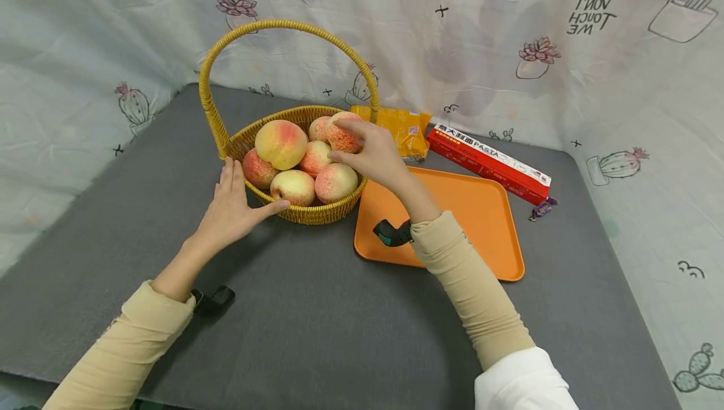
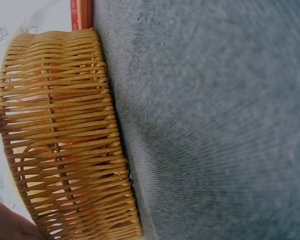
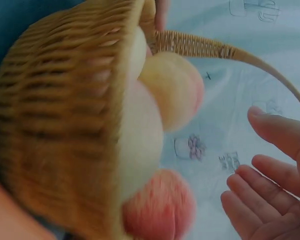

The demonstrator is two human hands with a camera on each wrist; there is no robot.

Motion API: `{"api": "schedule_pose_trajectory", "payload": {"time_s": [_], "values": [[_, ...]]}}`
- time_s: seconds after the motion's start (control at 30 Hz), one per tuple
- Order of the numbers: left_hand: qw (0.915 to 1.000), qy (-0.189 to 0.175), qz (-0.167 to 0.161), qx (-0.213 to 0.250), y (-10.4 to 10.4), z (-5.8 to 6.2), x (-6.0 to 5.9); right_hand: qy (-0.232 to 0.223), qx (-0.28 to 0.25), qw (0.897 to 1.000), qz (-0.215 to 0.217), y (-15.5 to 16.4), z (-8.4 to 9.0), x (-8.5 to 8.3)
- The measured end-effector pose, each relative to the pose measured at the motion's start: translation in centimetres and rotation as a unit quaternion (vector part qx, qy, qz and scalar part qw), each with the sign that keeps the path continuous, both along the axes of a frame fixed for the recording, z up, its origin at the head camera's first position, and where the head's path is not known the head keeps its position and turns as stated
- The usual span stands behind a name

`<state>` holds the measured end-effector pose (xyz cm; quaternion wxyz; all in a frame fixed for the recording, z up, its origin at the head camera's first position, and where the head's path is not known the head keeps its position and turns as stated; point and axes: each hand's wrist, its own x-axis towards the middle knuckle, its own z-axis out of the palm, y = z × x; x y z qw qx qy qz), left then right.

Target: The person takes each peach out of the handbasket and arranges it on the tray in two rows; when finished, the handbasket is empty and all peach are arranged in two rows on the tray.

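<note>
A yellow wicker basket with a tall arched handle stands on the table, filled with several peaches. My left hand rests against its left side, fingers straight along the rim near the handle's foot and thumb stretched along the front edge. In the left wrist view the woven basket wall fills the left part, with thumb and fingertips at its rim. My right hand hovers over the basket's right side with fingers spread. The right wrist view shows that hand holding nothing, apart from a red peach.
An orange tray lies right of the basket, under my right forearm. Behind it are a yellow packet and a long red pasta box. A small purple-wrapped candy lies by the box's end. A printed curtain hangs behind.
</note>
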<state>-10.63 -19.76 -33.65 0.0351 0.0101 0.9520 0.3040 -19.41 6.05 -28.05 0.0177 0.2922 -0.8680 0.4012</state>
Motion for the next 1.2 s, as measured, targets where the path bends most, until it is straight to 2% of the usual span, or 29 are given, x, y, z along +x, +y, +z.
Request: {"api": "schedule_pose_trajectory", "payload": {"time_s": [0.17,0.33,0.5,0.6,0.7,0.9,1.07,1.2], "values": [[0.9998,-0.013,0.010,-0.007,0.0,0.2,-0.1,-0.025,0.017,0.999,0.022,-3.0,0.2,-1.5],[0.9996,-0.018,0.019,-0.010,0.2,0.4,-0.1,-0.092,0.040,0.995,0.011,-5.5,0.0,-2.7],[0.9995,-0.019,0.022,-0.008,0.3,0.5,-0.1,-0.182,0.062,0.981,0.005,-7.4,-0.7,-3.4],[0.9995,-0.022,0.022,-0.007,0.3,0.6,-0.1,-0.221,0.063,0.973,-0.006,-8.2,-1.0,-3.7],[0.9994,-0.026,0.024,-0.004,0.3,0.6,-0.2,-0.223,0.058,0.973,-0.012,-8.7,-1.2,-3.7],[0.9991,-0.024,0.034,0.009,0.2,0.9,-0.4,-0.177,0.030,0.983,-0.042,-9.1,-1.5,-3.3],[0.9983,-0.034,0.043,0.017,0.3,1.1,-0.6,-0.159,-0.043,0.982,-0.089,-8.6,-1.4,-2.6],[0.9983,-0.034,0.046,0.014,0.3,1.1,-0.5,-0.155,-0.106,0.978,-0.093,-7.8,-1.0,-2.0]]}}
